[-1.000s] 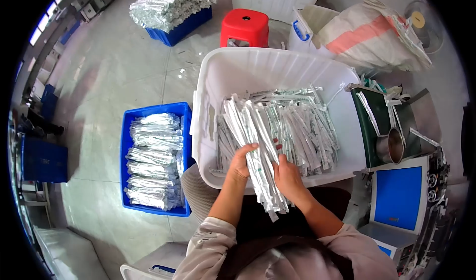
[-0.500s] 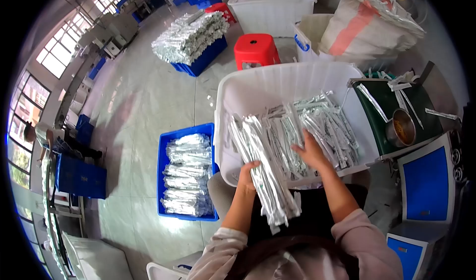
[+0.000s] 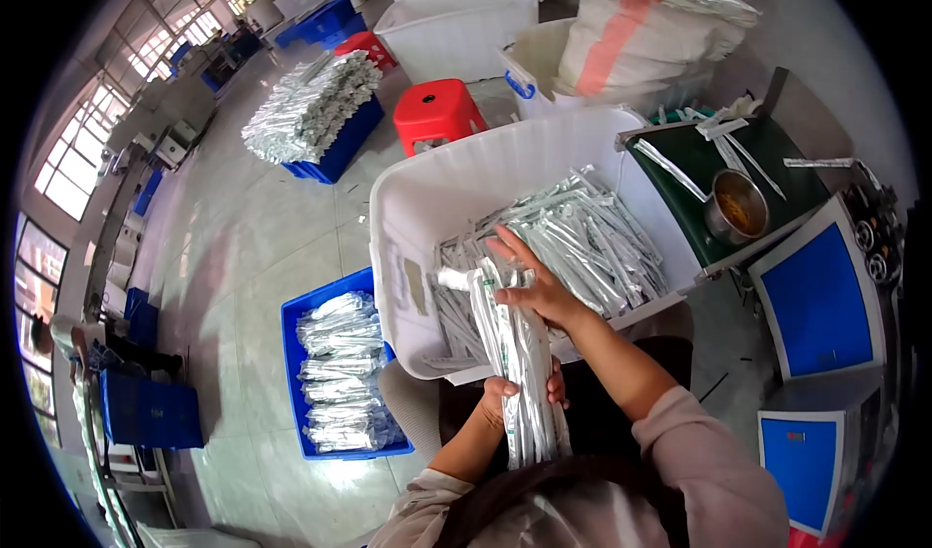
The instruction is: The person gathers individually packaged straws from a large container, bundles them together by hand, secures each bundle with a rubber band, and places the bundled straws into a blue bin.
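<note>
My left hand [image 3: 498,401] is wrapped round the lower part of a bundle of long silver foil packets [image 3: 521,364], held almost upright before my lap. At the bundle's top right edge is my right hand [image 3: 544,291], its fingers stretched out and apart and its thumb lying over the packet ends. Beyond the hands, a large white bin [image 3: 408,194] holds many loose foil packets [image 3: 582,237] heaped in different directions. The bundle's lowest end is partly hidden by my clothing.
A blue crate [image 3: 293,373] with stacked foil bundles stands left of the bin. Another blue crate [image 3: 349,145] is piled high beside a red stool [image 3: 437,111]. At right, a metal cup [image 3: 736,210] and loose packets rest on a green surface [image 3: 684,232]. A person [image 3: 83,339] is far left.
The bundle has turned more upright and come closer to my body. My right hand has moved from over the loose packets to the bundle's top. The view has shifted right.
</note>
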Demonstrator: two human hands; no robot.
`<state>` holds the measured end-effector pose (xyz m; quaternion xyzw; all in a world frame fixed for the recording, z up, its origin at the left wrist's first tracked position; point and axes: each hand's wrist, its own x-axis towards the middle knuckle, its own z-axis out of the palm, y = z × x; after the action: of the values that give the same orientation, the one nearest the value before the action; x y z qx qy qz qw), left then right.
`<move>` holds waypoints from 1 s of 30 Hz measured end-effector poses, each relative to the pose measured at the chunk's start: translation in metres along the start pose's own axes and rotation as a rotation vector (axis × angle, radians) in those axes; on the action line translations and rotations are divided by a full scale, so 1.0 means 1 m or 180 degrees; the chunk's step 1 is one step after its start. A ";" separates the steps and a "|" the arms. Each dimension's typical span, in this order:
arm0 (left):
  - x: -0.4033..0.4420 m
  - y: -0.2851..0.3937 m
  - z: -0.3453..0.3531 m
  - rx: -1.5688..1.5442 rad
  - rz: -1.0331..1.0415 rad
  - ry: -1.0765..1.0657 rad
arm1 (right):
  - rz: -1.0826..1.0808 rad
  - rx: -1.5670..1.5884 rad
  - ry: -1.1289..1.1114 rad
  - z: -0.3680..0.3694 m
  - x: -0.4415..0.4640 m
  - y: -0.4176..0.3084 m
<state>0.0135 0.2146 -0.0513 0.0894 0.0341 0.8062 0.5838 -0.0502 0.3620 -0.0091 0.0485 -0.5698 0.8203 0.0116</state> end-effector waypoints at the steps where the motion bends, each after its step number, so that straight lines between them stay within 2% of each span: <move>1: 0.003 0.000 0.000 0.0080 -0.0099 -0.0062 | -0.0007 -0.0330 -0.0378 -0.003 0.009 -0.014; 2: 0.004 0.001 0.000 0.0164 -0.0185 -0.0122 | -0.0007 -0.0658 -0.0768 -0.004 0.012 -0.026; 3: 0.002 0.001 0.000 0.0192 -0.0229 -0.0061 | 0.0428 -0.0630 -0.0892 -0.003 0.009 -0.034; 4: 0.003 0.002 0.013 0.0192 -0.0238 -0.0060 | 0.0425 -0.0628 -0.0884 -0.004 0.006 -0.035; 6: 0.001 0.001 0.036 0.0438 -0.0181 0.0437 | 0.0476 -0.0681 -0.1162 -0.004 -0.005 -0.031; 8: 0.003 0.009 0.018 0.0064 -0.0475 0.1333 | 0.0515 -0.0866 -0.1243 -0.004 -0.013 -0.029; 10: 0.006 0.009 0.007 0.0681 0.0009 0.0476 | 0.1173 -0.1307 -0.1147 -0.011 -0.011 -0.029; 11: 0.007 0.010 0.003 0.0657 0.0136 0.0414 | 0.1176 -0.1303 -0.1109 -0.012 -0.013 -0.027; 12: 0.011 0.011 0.007 0.0613 0.0074 0.0510 | 0.0856 -0.0844 -0.0882 -0.010 -0.015 -0.023; 14: 0.018 0.013 0.009 0.0452 0.0012 0.0274 | 0.0164 0.0031 -0.0449 -0.008 -0.019 -0.020; 16: 0.018 0.015 0.007 0.0513 -0.0044 0.0268 | 0.0371 -0.0103 -0.0209 -0.010 -0.022 -0.017; 18: 0.019 0.013 0.009 0.0294 0.0021 0.0366 | 0.0945 -0.0789 -0.0158 -0.020 -0.023 -0.003; 19: 0.020 0.011 0.013 0.0271 0.0083 0.0350 | 0.0435 -0.1308 0.0016 -0.020 -0.025 -0.004; 20: 0.019 0.009 0.017 0.0443 0.0115 0.0463 | 0.0445 -0.1296 0.0058 -0.021 -0.028 -0.007; 22: 0.020 0.012 0.035 0.0483 0.0040 0.0931 | -0.0166 -0.2511 0.0550 -0.023 -0.028 -0.016; 23: 0.020 0.013 0.022 0.0500 0.0021 0.0721 | -0.0983 -0.2488 0.0853 -0.028 -0.023 0.000; 24: 0.019 0.013 0.010 0.0525 0.0017 0.0528 | -0.1156 -0.2978 0.0671 -0.037 -0.025 -0.004; 29: 0.040 0.008 0.027 0.0731 -0.0482 0.0860 | -0.1397 -0.3521 0.1356 -0.067 -0.034 -0.037; 30: 0.045 0.007 0.028 0.0719 -0.0512 0.0832 | -0.1126 -0.3596 0.1418 -0.072 -0.039 -0.040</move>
<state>-0.0012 0.2540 -0.0179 0.0459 0.2069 0.7528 0.6233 -0.0128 0.4445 -0.0001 -0.0436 -0.8822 0.3690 0.2891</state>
